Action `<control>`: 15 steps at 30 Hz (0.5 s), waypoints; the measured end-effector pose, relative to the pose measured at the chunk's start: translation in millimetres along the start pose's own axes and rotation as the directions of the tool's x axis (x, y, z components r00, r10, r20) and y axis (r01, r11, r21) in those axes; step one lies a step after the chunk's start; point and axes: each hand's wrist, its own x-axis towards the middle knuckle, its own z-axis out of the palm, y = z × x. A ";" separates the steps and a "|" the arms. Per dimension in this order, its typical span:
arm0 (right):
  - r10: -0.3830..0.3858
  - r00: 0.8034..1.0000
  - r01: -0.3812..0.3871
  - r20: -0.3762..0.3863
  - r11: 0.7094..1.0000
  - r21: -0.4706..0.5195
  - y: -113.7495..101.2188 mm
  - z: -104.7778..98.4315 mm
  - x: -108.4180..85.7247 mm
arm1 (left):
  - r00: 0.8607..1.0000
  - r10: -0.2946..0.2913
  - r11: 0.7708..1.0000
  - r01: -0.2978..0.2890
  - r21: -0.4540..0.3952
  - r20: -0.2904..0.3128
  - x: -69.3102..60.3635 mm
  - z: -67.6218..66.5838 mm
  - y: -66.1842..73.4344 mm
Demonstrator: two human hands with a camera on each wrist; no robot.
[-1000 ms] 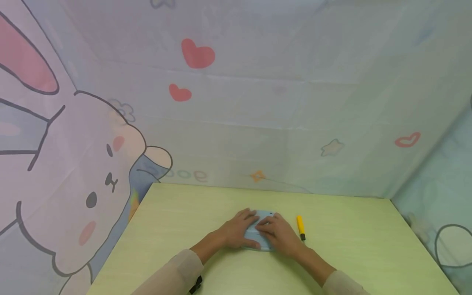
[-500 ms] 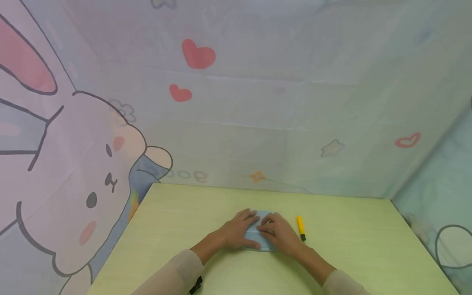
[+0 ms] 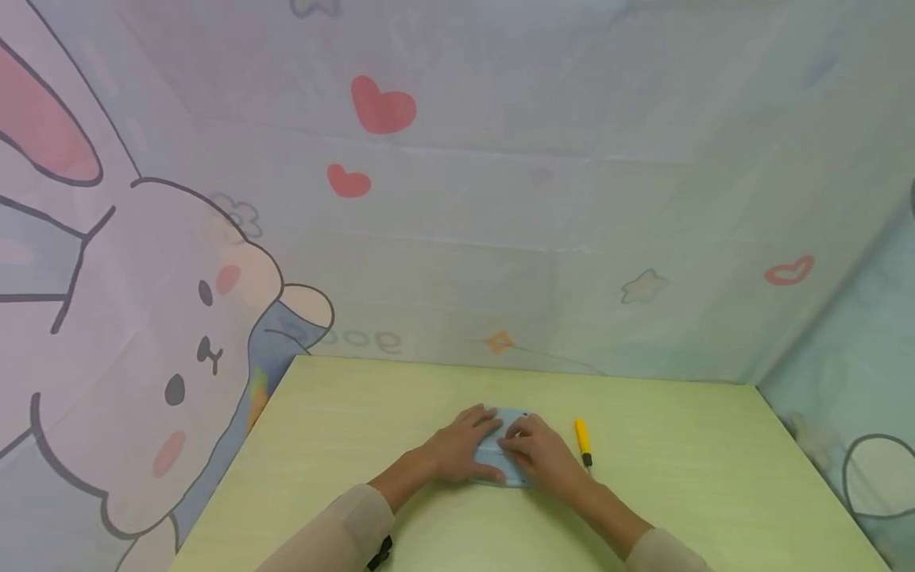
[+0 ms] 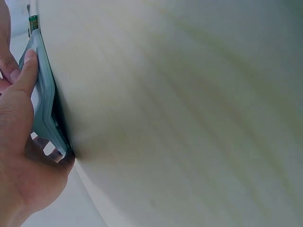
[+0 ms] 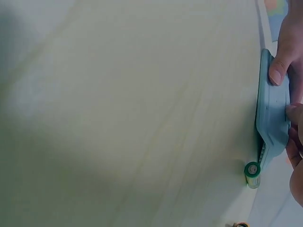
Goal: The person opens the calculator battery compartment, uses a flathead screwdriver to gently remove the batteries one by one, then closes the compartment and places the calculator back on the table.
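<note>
A light blue flat plastic device (image 3: 493, 457) lies on the table beneath both hands. My left hand (image 3: 457, 449) grips its left side, the thumb along the near edge and the fingers spread over the far part. In the left wrist view that thumb lies on top of the device (image 4: 46, 90), with other fingers at its edge. My right hand (image 3: 546, 457) bends its fingers over the middle and right side, fingertips close together on the surface; whether they pinch something small is hidden. A green battery (image 5: 253, 175) is beside the device's end in the right wrist view.
To the right of the right hand lies a yellow-handled screwdriver (image 3: 583, 441), its thin shaft toward the person. A small orange-rimmed round end (image 5: 241, 224) shows at the bottom of the right wrist view. A printed cloth backdrop (image 3: 457, 262) rises behind the pale table (image 3: 686, 453).
The right hand's fingertips shift very slightly over the device. The left hand, the device and the screwdriver keep their places.
</note>
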 end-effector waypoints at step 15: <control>0.024 1.000 -0.024 0.014 1.000 0.010 -2.4 -1.5 -5.1 | 1.000 -0.007 1.000 0.008 0.016 -0.003 0.6 -1.5 3.0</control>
